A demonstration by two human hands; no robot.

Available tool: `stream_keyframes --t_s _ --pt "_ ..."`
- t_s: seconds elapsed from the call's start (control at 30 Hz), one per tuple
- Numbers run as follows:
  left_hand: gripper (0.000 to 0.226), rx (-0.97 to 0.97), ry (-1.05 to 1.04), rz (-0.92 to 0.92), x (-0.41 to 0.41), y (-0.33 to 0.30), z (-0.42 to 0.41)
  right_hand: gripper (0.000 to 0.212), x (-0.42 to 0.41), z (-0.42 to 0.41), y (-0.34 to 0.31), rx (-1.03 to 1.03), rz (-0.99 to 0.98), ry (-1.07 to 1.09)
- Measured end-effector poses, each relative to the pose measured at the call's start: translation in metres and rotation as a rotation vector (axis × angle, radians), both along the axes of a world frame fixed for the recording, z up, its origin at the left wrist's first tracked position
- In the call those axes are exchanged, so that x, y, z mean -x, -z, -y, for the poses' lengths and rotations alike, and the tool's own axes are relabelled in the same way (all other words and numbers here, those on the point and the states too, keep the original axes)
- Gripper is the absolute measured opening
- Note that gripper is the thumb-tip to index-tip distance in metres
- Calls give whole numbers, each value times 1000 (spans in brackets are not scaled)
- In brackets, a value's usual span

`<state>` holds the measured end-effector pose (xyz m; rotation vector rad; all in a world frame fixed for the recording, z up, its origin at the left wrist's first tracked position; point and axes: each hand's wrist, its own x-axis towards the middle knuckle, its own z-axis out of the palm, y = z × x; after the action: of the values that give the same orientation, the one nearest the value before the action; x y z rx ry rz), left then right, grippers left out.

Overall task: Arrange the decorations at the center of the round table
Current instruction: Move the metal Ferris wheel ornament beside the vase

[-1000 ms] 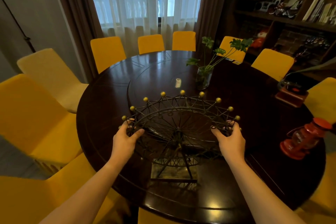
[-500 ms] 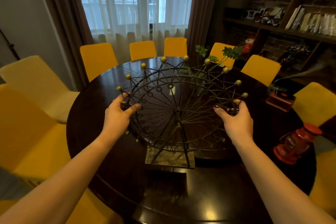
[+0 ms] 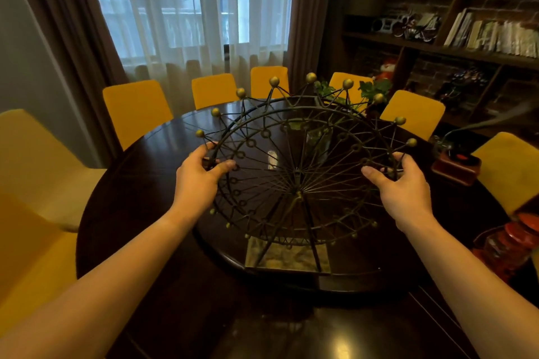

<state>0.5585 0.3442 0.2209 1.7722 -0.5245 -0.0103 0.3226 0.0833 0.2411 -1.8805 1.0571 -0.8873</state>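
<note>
The dark, glossy round surface shows its raised middle disc, and the wire wheel ornament has been carried inward from the near edge; its stone-like base now sits on that disc's near rim, short of centre. Thin dark spokes end in small gold balls. Left hand and right hand fingers stay clamped on the rim.

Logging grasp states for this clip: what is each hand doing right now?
Left hand: closed on the left rim of the wire wheel.
Right hand: closed on the wheel's right rim.
</note>
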Motion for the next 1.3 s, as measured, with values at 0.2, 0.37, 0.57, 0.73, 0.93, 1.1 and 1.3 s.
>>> stream_keyframes --t_s 0.2,0.37,0.57,0.73,0.93,1.1,1.3 --pt "51 -19 32 18 -52 8 29 67 -40 18 11 -6 15 41" --pt "55 -41 52 38 -92 12 54 62 -72 37 22 -29 22 54" --pt "54 -35 84 29 -122 21 84 53 -107 62 36 -41 53 84" --pt "53 -43 119 27 -145 28 109 58 -130 81 49 -66 68 124" --pt "56 -53 154 19 -174 41 135 56 -153 98 68 -70 81 153" --pt "53 -41 152 11 -192 59 150 57 -165 112 79 -68 70 148" --pt "56 -31 134 37 -202 62 162 58 -175 123 81 -48 57 146"
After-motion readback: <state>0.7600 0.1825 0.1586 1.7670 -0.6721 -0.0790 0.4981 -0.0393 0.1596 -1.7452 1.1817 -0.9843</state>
